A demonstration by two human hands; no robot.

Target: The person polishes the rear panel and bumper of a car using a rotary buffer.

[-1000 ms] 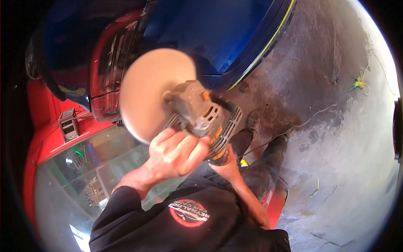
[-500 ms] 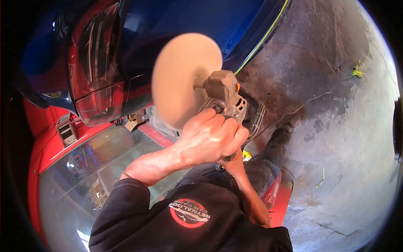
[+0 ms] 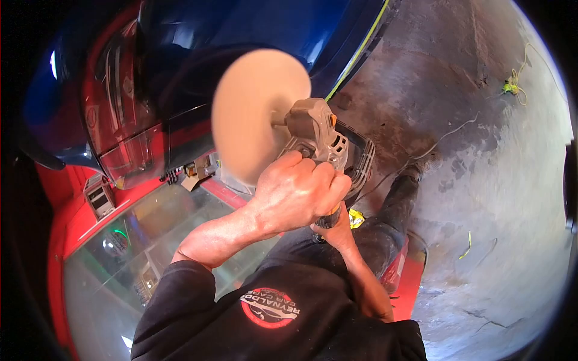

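Note:
My left hand (image 3: 304,188) is closed in a fist on the grey and black power polisher (image 3: 310,123), just below its head. Lower down, my right hand (image 3: 339,230) wraps round the polisher's rear handle, its fingers partly hidden behind my left hand. The round, tan polishing pad (image 3: 253,114) faces the car, its surface smeared as if spinning. Behind it is the glossy dark blue car (image 3: 211,30), with a red tail light (image 3: 123,96). Whether the pad touches the paint I cannot tell.
Below the car at left stands a glass-topped counter with a red frame (image 3: 211,231). A cardboard box (image 3: 195,173) sits near its far edge. A dark cord (image 3: 442,141) runs over the stained concrete floor (image 3: 475,198), with a yellow-green tangle (image 3: 512,87) farther right.
The polisher and both hands have shifted slightly left in view, and the car appears a little farther left as well. Both hands keep their hold.

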